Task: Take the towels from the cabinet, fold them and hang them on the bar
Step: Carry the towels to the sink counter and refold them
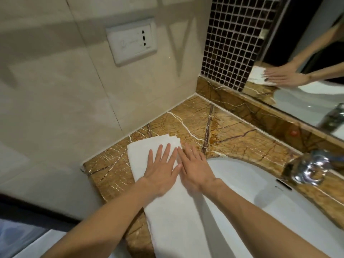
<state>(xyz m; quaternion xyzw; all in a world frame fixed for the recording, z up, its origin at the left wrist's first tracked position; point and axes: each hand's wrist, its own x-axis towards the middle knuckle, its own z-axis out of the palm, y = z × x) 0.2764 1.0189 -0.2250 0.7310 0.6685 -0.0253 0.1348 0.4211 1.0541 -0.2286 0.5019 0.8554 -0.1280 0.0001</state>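
The white towel (pixel 173 220) lies folded into a long narrow strip on the brown veined marble countertop (pixel 234 131). It runs from the corner by the wall back toward you, along the left edge of the white sink basin (pixel 260 205). Your left hand (pixel 162 170) rests flat on the strip's far half, fingers straight and slightly spread, gripping nothing. Your right hand (pixel 195 170) lies flat just beside it, thumb touching your left hand, fingers straight, over the towel's right edge. A chrome faucet (pixel 307 170) stands at the back of the basin, to your right. On the beige tiled wall above the towel sits a white wall socket (pixel 131 41). Dark mosaic tiles (pixel 232 40) border the mirror (pixel 316 94), which reflects your hands on the towel.
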